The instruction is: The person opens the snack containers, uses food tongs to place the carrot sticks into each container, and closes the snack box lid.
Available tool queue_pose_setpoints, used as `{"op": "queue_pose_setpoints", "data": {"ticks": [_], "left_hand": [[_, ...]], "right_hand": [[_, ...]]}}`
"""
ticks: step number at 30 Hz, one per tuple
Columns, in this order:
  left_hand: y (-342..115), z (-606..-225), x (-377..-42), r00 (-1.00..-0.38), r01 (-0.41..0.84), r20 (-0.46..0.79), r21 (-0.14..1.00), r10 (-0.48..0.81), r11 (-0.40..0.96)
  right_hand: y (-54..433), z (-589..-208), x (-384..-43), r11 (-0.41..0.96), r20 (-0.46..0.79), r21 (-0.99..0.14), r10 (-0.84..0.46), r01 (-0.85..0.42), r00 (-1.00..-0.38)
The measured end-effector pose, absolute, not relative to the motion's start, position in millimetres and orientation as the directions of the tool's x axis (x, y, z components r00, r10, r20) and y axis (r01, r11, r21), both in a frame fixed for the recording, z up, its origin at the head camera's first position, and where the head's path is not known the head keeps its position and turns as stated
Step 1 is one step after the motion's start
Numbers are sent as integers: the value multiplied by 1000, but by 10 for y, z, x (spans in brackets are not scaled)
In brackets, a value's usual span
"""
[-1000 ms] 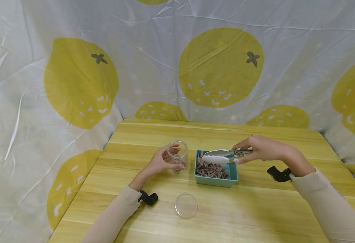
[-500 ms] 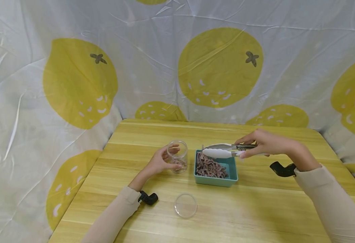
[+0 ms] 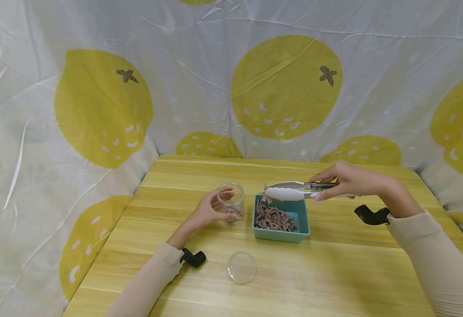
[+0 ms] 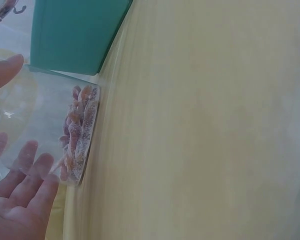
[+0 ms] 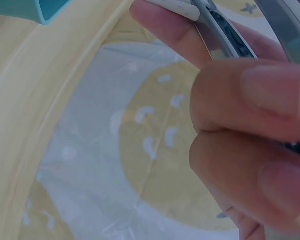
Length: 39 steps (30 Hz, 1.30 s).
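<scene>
My left hand point(image 3: 204, 215) holds a clear round jar point(image 3: 231, 197) upright on the table, thumb in front and fingers around the far side. In the left wrist view, a shallow layer of brownish-pink strips point(image 4: 77, 132) lies at the jar's bottom. My right hand point(image 3: 344, 179) grips metal tongs point(image 3: 288, 193) with white tips, held above a teal box point(image 3: 280, 238). A small bunch of strips point(image 3: 266, 197) hangs from the tongs' tips over the box's back left corner. Inside the box, more strips point(image 3: 274, 219) are heaped toward the left.
A clear round lid point(image 3: 242, 267) lies flat on the wooden table point(image 3: 314, 281) in front of the jar and box. Cloth with a lemon print point(image 3: 199, 97) hangs behind the table and at its sides. A black wrist camera point(image 3: 193, 258) sits at the left cuff.
My right hand has raised the tongs from the heap, and strips now hang from their tips above the box. My left hand and the jar have stayed in place.
</scene>
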<state>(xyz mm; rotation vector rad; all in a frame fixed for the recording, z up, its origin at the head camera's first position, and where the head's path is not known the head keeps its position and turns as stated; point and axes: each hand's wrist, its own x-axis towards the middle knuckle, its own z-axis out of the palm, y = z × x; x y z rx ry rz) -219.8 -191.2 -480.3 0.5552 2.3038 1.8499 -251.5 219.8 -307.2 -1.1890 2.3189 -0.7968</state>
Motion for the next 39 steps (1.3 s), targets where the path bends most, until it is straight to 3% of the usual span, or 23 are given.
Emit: {"op": "queue_pose_setpoints", "data": {"ticks": [12,39], "left_hand": [[-1913,-4810,-2212,-923,201,124,963,365,180],[-1907,-4813,-2200,-923,189,118,968,365,165]], "right_hand": [[2256,-3030,-2553,528,-133,-645,-790,-552,-599],[2244,-2953,-2558,533,-136,-633,-790,-562,-597]]}}
